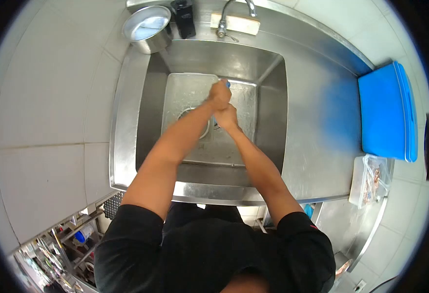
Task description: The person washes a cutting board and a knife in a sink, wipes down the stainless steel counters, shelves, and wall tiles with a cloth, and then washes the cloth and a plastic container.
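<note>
Both my hands are together over the steel sink basin [243, 151], a little right of its middle. My left hand [219, 95] is closed, with a small bit of blue showing at its upper edge. Just below and right of it, my right hand [226, 118] is also closed, with a little blue and something dark at its left side. What they grip is mostly hidden by the fingers. Under my hands lies a translucent rectangular tray or lid [175, 90], and a round ring shape shows partly behind my left forearm.
Behind the basin stand a metal pot [151, 41], a black container [184, 19], the faucet [221, 30] and a pale bar [243, 24]. A blue cooler box [385, 112] and a clear plastic container [369, 180] are at the right. Shelving with utensils is at lower left.
</note>
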Available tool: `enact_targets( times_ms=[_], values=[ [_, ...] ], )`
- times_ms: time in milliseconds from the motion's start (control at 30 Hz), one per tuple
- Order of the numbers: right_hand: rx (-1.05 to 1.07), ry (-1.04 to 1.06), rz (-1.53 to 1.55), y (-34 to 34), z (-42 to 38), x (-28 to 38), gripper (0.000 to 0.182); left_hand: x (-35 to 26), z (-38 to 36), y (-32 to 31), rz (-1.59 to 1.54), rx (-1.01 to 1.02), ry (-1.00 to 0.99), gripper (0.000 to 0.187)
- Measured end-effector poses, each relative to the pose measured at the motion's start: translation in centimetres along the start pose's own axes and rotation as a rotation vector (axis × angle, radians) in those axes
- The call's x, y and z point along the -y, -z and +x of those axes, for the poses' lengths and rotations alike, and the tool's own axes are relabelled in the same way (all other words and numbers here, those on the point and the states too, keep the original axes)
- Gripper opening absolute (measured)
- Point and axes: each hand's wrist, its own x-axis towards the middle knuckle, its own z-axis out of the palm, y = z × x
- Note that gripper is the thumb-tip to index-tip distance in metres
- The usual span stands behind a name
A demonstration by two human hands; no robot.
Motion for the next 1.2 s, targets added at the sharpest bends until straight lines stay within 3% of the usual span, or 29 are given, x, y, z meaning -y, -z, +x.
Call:
enact_targets(
  times_ms=[33,67,133,200,233,267,300,333,400,467,567,633,700,767,833,867,933,1000,1067,1133,1200],
  values=[
    [-0.066,0.213,-0.372,0.0,-0.2,-0.7,0.028,0.7,-0.6,-0.5,0.015,0.015,0.023,0.018],
    [-0.051,0.236,-0.368,0.1,-0.5,-0.8,0.028,1.3,-1.3,-0.8,0.031,0.028,0.045,0.019],
    [0.018,0.096,-0.595,0.3,-1.1,-0.9,0.030,2.1,-2.6,-2.0,-0.004,0.002,0.183,0.017],
    [0.072,0.102,-0.722,0.9,-0.8,-2.4,0.034,4.8,-2.4,-3.3,0.008,0.118,0.189,0.031],
    [0.156,0.119,-0.676,1.9,-0.3,-2.9,0.035,5.1,-2.5,-2.2,0.013,0.078,0.206,0.031],
    [0.244,0.135,-0.631,2.6,0.1,-3.2,0.038,5.5,-2.8,-0.9,-0.189,0.129,0.295,0.041],
    [0.308,0.172,-0.220,3.6,-0.8,-2.1,0.040,5.9,-3.4,0.5,-0.396,0.180,0.375,0.052],
    [0.373,0.187,0.189,4.5,-2.3,-0.3,0.043,6.1,-4.7,2.7,-0.395,0.146,0.387,0.052],
    [0.334,0.136,0.333,4.2,-3.4,1.9,0.045,5.5,-7.9,9.0,-0.526,-0.113,0.183,0.067],
    [0.324,0.066,0.585,2.1,-1.6,1.6,0.048,6.7,-12.1,13.4,-0.737,-0.180,0.089,0.062],
    [0.263,0.213,0.608,-3.9,0.4,7.9,0.046,6.0,-20.2,19.1,-0.742,-0.340,0.042,0.047],
    [0.333,0.295,0.642,-7.8,1.0,15.3,0.044,9.0,-25.3,20.0,-0.780,-0.360,-0.010,0.041],
    [0.618,0.448,0.865,-12.8,3.8,20.1,0.040,8.4,-31.1,21.8,-0.709,-0.356,0.144,0.035],
    [0.608,0.424,0.768,-17.6,5.5,23.1,0.041,8.2,-36.6,23.1,-0.383,-0.309,0.268,0.029],
    [0.103,0.567,0.358,-27.0,2.8,23.2,0.046,11.1,-44.4,20.8,-0.410,-0.442,0.441,0.027],
    [0.151,0.464,0.427,-28.9,2.8,21.5,0.052,11.8,-47.3,19.7,-0.411,-0.486,0.517,0.027],
    [0.079,0.536,0.256,-30.0,-3.6,17.6,0.059,13.8,-52.3,17.4,-0.459,-0.579,0.652,0.026],
    [0.272,0.574,0.434,-30.3,-12.6,13.9,0.063,15.8,-55.9,14.5,-0.525,-0.608,0.707,0.026],
    [0.383,0.549,0.652,-30.9,-22.5,14.3,0.054,17.4,-58.7,12.8,-0.619,-0.579,0.825,0.025],
    [0.309,0.558,0.755,-29.0,-29.6,20.5,0.049,18.7,-59.5,13.3,-0.606,-0.452,0.719,0.026],
    [0.218,1.116,0.899,-26.1,-32.8,28.3,0.039,19.0,-59.7,15.4,-0.522,-0.337,0.595,0.028]
  ],
)
